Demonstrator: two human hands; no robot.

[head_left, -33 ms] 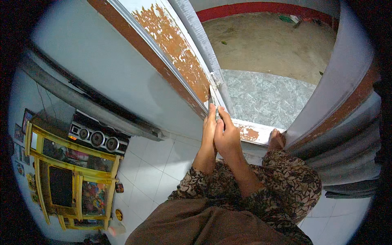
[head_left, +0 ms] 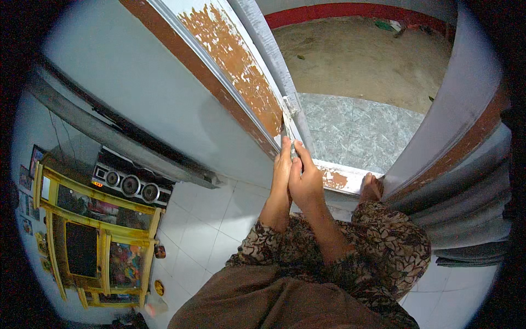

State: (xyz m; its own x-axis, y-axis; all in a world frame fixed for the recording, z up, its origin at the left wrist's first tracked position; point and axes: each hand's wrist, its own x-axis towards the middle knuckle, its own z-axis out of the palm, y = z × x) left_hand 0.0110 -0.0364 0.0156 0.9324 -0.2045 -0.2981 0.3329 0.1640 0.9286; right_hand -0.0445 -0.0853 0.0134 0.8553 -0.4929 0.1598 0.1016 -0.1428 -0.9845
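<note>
A door (head_left: 241, 71) with peeling orange-brown paint stands open, its grey edge toward me. A metal hinge (head_left: 291, 104) sits on that edge. My left hand (head_left: 281, 175) reaches up against the door's edge just below the hinge, fingers straight and together. Pressed against it, my right hand (head_left: 305, 181) is closed around a small thin metal thing (head_left: 293, 146) that points up at the hinge. What kind of thing it is stays too small to tell. Patterned sleeves cover both forearms.
My bare foot (head_left: 372, 187) rests at the painted door sill (head_left: 335, 176). Grey patterned tiles (head_left: 361, 131) and bare ground (head_left: 361, 60) lie outside. A grey curtain (head_left: 471, 197) hangs at right. A yellow cabinet (head_left: 93, 236) with a stereo (head_left: 129, 184) stands left on white floor tiles (head_left: 203, 230).
</note>
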